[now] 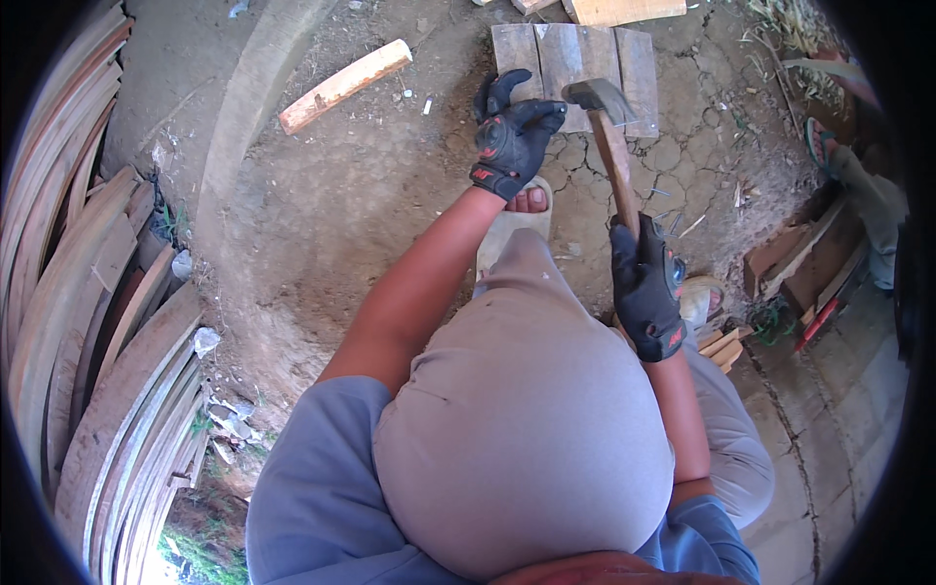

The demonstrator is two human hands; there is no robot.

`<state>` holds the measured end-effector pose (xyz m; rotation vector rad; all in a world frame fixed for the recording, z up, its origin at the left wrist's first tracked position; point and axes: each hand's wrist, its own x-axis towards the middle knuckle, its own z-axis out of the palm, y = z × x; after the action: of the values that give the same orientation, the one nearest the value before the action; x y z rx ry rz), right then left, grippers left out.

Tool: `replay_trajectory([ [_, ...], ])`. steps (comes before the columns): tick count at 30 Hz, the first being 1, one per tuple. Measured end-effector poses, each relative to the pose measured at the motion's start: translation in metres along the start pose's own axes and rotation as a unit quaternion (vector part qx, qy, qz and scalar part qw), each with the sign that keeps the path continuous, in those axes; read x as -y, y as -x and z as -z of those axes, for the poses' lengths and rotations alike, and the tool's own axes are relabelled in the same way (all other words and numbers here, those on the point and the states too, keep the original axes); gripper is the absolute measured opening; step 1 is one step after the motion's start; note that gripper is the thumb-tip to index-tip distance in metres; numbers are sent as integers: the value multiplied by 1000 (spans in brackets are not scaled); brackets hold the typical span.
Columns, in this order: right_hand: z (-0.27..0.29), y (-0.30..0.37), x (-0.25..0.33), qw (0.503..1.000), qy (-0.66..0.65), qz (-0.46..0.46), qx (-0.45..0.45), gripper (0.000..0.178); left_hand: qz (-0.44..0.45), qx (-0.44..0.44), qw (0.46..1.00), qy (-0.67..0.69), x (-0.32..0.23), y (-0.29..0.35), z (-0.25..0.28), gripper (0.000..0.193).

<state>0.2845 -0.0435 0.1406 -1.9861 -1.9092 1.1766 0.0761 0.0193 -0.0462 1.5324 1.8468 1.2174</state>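
Observation:
My right hand (pixel 646 292), in a black glove with red marks, is closed round the lower end of a hammer's wooden handle (pixel 614 166). The dark metal hammer head (pixel 599 97) is over the near edge of a panel of grey wooden boards (pixel 563 58) on the ground. Close beside the head, my gloved left hand (pixel 515 141) has its thumb and forefinger pinched together at that edge, the other fingers curled up. Whatever is between the fingertips is too small to make out. A few loose nails (pixel 661 192) lie on the soil between the boards and my right hand.
Long planks (pixel 88 292) are stacked along the left. A short wood piece (pixel 346 86) lies on the cracked soil, with pale offcuts (pixel 624 10) beyond the panel. At right are wood scraps (pixel 804 258), a red tool (pixel 817 325) and another person's leg (pixel 877 210).

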Motion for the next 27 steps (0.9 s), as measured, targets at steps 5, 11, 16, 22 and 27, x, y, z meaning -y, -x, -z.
replay_trajectory([
  [5, -9, -2, -3, 996, 89, 11, 30, 31, -4, 15, 999, -38, 6, 1, -1, 20],
  [11, -24, 7, -8, 996, 81, 23, -22, 31, -7, 10, 1000, -4, 10, 3, -2, 22],
  [16, -18, 3, -3, 990, 131, -35, 27, 28, -13, 4, 1000, -8, 19, 4, -8, 23],
  [22, -19, 10, 5, 996, 78, 13, -43, 29, -51, -2, 998, -20, 21, 3, -7, 25],
  [27, -21, 2, -2, 993, 117, 15, -27, 29, -52, -14, 999, 6, 22, 5, -5, 26],
])
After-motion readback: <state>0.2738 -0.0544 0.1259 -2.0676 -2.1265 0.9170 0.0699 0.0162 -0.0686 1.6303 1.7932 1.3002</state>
